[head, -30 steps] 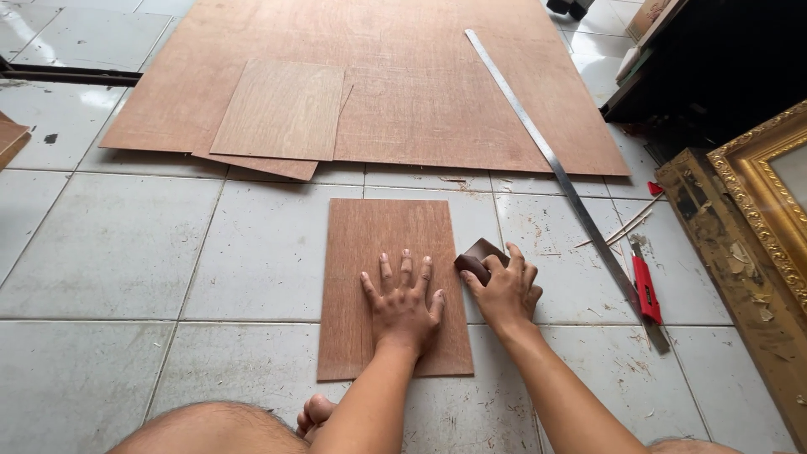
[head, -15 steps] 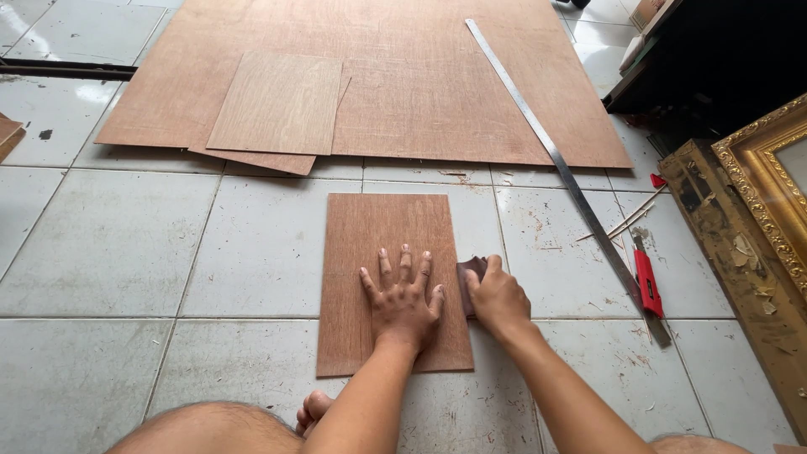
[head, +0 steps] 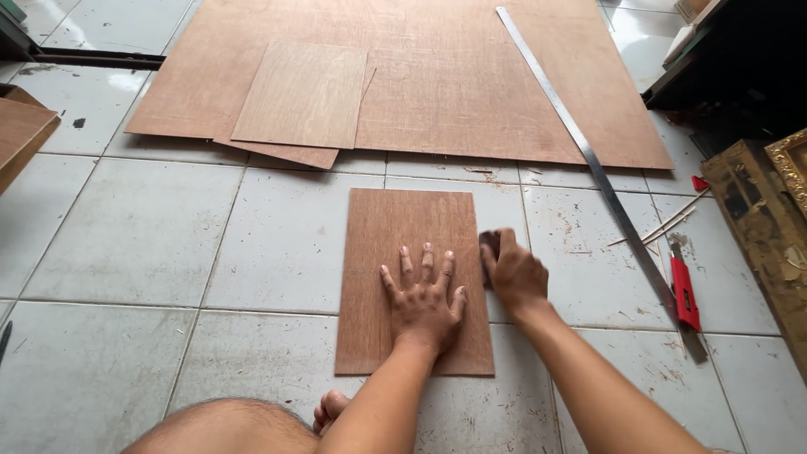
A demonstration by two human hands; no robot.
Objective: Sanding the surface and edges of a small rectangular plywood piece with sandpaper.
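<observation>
Left hand [head: 423, 303] is spread flat, pinning the small plywood panel [head: 412, 252] on the tile floor [head: 168, 252], center frame. Right hand [head: 514, 273] is clamped on a dark sanding block [head: 490, 245], which has slid down from off the panel's right edge to sit against it, so the edge is getting worked. Metal straightedge [head: 588, 160] and red utility knife [head: 683, 290] sit right; big plywood sheet [head: 471, 76] up top.

Pale tiled floor [head: 126, 252], daylit; gilt frames [head: 777, 202] at right.
</observation>
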